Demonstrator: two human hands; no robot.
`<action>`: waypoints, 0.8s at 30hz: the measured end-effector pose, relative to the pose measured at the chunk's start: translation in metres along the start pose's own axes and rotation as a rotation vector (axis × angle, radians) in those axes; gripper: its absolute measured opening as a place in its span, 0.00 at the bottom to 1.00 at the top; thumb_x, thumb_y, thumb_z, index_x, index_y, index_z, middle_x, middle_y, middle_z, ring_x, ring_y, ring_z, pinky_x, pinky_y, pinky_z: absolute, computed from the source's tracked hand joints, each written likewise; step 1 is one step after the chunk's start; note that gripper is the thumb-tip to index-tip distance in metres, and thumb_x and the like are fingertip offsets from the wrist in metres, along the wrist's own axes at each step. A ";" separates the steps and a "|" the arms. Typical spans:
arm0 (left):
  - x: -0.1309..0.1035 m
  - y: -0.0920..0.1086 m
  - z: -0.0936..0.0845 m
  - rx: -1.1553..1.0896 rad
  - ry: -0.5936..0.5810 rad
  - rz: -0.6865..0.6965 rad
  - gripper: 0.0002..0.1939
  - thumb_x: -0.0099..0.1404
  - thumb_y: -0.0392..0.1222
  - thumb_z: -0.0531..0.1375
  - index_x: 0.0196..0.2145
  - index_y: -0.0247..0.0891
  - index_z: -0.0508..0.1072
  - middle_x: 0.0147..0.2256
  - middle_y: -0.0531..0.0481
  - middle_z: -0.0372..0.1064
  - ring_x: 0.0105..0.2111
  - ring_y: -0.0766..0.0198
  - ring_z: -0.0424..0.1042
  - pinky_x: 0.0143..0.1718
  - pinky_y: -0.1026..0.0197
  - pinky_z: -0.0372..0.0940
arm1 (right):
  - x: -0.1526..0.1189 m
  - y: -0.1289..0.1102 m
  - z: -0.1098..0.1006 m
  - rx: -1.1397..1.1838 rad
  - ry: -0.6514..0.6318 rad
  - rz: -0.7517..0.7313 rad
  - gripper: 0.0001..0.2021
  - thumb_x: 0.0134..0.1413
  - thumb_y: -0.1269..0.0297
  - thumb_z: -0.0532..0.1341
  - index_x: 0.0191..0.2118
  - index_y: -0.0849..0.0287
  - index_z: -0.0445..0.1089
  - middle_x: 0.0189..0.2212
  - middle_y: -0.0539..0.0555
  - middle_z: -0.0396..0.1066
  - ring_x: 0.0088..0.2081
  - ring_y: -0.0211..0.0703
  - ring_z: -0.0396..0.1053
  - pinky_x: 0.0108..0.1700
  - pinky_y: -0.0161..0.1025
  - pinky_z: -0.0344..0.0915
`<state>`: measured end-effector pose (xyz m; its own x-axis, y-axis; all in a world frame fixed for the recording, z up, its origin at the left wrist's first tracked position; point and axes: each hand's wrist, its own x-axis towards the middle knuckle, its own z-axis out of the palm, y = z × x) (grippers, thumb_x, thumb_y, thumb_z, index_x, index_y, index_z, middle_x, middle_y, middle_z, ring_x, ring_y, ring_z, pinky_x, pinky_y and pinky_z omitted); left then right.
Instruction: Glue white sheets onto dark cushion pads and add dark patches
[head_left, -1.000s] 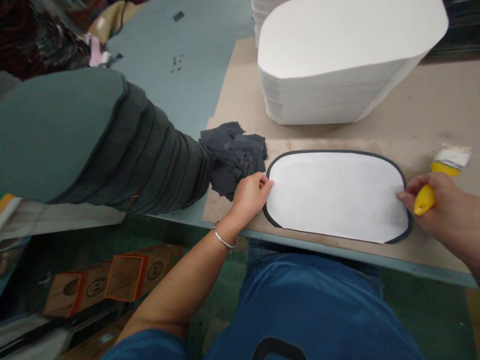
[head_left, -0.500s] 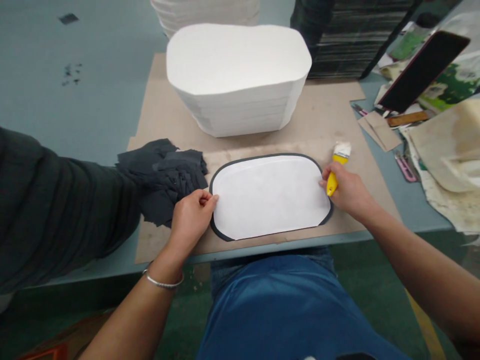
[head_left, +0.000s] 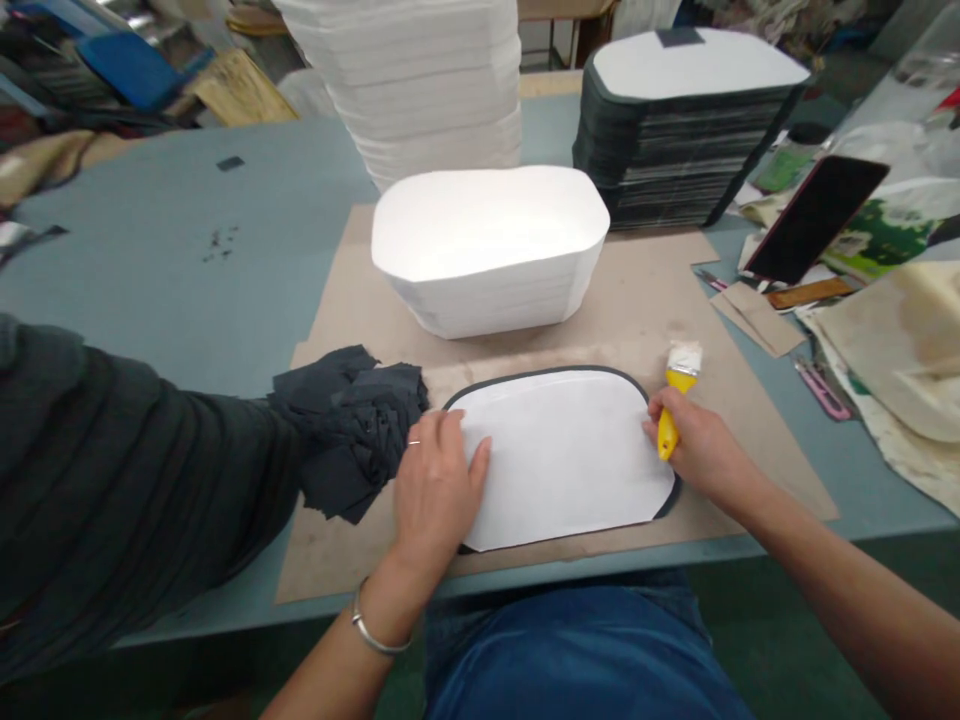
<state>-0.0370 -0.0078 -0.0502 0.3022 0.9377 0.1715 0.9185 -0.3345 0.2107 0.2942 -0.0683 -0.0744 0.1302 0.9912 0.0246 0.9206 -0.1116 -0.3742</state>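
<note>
Left hand (head_left: 435, 490) now flat on white sheet (head_left: 566, 455) — brush (head_left: 675, 400) gripped

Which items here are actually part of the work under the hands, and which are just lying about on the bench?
In use:
white sheet on a dark backing piece, pressed flat by the left hand
yellow-handled brush, gripped by the right hand
brown board beneath

Lying about:
pile of dark scraps
white stack
dark stack
phone
pink cutter
</note>
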 end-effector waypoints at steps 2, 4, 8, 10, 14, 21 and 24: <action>0.001 0.020 0.013 -0.018 0.010 0.190 0.27 0.74 0.49 0.56 0.66 0.33 0.66 0.68 0.30 0.59 0.68 0.39 0.58 0.66 0.39 0.58 | -0.001 0.002 0.002 -0.026 -0.002 -0.009 0.05 0.63 0.67 0.55 0.43 0.55 0.65 0.33 0.54 0.73 0.30 0.45 0.72 0.34 0.38 0.62; 0.001 0.033 0.026 0.001 -0.041 0.264 0.30 0.74 0.51 0.57 0.70 0.41 0.62 0.73 0.39 0.50 0.73 0.39 0.48 0.69 0.31 0.50 | -0.004 0.004 0.002 -0.063 0.000 -0.018 0.05 0.64 0.67 0.55 0.43 0.55 0.66 0.33 0.54 0.73 0.32 0.46 0.72 0.35 0.39 0.63; -0.003 0.037 0.042 0.049 -0.128 0.246 0.32 0.75 0.55 0.55 0.72 0.50 0.58 0.75 0.48 0.45 0.75 0.39 0.42 0.69 0.24 0.46 | -0.006 -0.005 0.005 -0.158 0.043 -0.027 0.08 0.66 0.65 0.55 0.46 0.57 0.69 0.35 0.61 0.73 0.38 0.56 0.73 0.39 0.47 0.68; -0.004 0.035 0.043 0.053 -0.135 0.242 0.32 0.75 0.56 0.55 0.73 0.51 0.57 0.75 0.49 0.43 0.75 0.39 0.40 0.69 0.24 0.46 | -0.002 -0.018 0.010 -0.178 0.075 -0.112 0.09 0.67 0.67 0.55 0.48 0.58 0.69 0.45 0.66 0.74 0.46 0.61 0.73 0.45 0.53 0.70; -0.006 0.034 0.040 0.042 -0.132 0.229 0.33 0.74 0.58 0.55 0.73 0.52 0.56 0.76 0.51 0.41 0.75 0.37 0.39 0.69 0.23 0.46 | 0.012 -0.043 0.032 -0.128 0.110 -0.385 0.04 0.69 0.66 0.57 0.43 0.58 0.67 0.67 0.65 0.63 0.62 0.63 0.66 0.59 0.55 0.69; -0.005 0.038 0.038 -0.004 -0.115 0.227 0.34 0.73 0.61 0.56 0.72 0.50 0.59 0.75 0.47 0.44 0.74 0.36 0.40 0.68 0.21 0.46 | 0.021 -0.046 0.041 -0.056 0.102 -0.431 0.10 0.72 0.58 0.54 0.44 0.59 0.68 0.64 0.66 0.67 0.60 0.63 0.70 0.55 0.58 0.73; -0.004 0.037 0.033 -0.030 -0.111 0.222 0.33 0.74 0.58 0.57 0.71 0.46 0.59 0.74 0.45 0.47 0.74 0.37 0.43 0.68 0.22 0.49 | 0.022 -0.048 0.013 0.059 0.124 -0.442 0.14 0.74 0.59 0.52 0.57 0.57 0.67 0.52 0.62 0.77 0.49 0.53 0.78 0.46 0.48 0.76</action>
<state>0.0045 -0.0205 -0.0748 0.5232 0.8450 0.1106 0.8190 -0.5345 0.2087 0.2479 -0.0404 -0.0674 -0.2237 0.9262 0.3034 0.8755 0.3277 -0.3550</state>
